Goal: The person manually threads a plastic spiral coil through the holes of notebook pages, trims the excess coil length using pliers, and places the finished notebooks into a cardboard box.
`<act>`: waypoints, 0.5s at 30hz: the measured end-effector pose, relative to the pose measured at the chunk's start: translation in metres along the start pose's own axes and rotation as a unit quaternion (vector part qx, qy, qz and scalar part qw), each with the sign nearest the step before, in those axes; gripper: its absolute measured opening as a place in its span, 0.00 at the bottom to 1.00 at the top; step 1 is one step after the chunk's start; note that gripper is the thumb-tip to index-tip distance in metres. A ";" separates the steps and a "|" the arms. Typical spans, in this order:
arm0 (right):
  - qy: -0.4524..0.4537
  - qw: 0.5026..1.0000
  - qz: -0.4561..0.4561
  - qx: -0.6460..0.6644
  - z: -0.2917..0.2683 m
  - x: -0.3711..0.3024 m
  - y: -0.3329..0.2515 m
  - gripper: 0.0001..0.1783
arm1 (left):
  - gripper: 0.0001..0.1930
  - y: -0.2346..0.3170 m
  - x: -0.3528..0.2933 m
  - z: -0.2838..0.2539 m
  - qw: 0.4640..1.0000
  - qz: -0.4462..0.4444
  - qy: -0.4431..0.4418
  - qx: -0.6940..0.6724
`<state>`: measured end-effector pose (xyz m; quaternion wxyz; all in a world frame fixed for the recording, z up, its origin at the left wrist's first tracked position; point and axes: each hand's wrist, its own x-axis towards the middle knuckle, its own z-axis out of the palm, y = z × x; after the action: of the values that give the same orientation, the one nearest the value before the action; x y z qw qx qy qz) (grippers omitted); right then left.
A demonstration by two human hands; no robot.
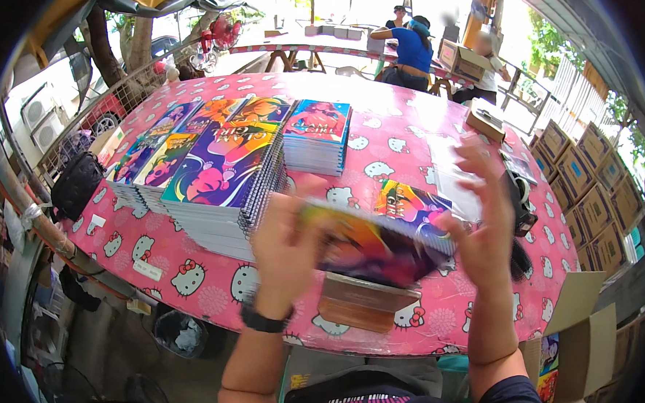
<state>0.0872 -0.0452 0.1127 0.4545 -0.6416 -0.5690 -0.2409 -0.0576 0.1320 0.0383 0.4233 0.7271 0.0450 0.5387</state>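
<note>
A spiral-bound notebook (372, 239) with a colourful cover is tilted above the table in front of me, blurred by motion. My left hand (287, 229), with a dark band on its wrist, is closed on the notebook's left end. Beside its right end is my right hand (484, 222), raised with fingers spread and smeared; the thumb is close to the corner, and I cannot tell whether it touches. Beneath the held notebook sits a brown wooden block (364, 309). Just behind lies another colourful notebook (410, 200), partly covered.
Tall notebook stacks (218, 225) stand at the left, with a smaller stack (316, 151) behind them. The table has a pink patterned cover (211, 298). Black objects (523, 198) lie at its right edge. An open carton (581, 334) is at lower right; people work at a far table.
</note>
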 end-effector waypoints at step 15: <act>-0.174 0.905 0.215 0.324 0.164 0.058 0.118 0.13 | 0.14 -0.105 0.036 -0.162 0.924 -0.030 0.288 0.250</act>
<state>0.1789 0.1323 0.0472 0.5719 -0.5976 -0.5340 0.1753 -0.1348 0.3096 0.0051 0.2127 0.6211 0.3195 0.6834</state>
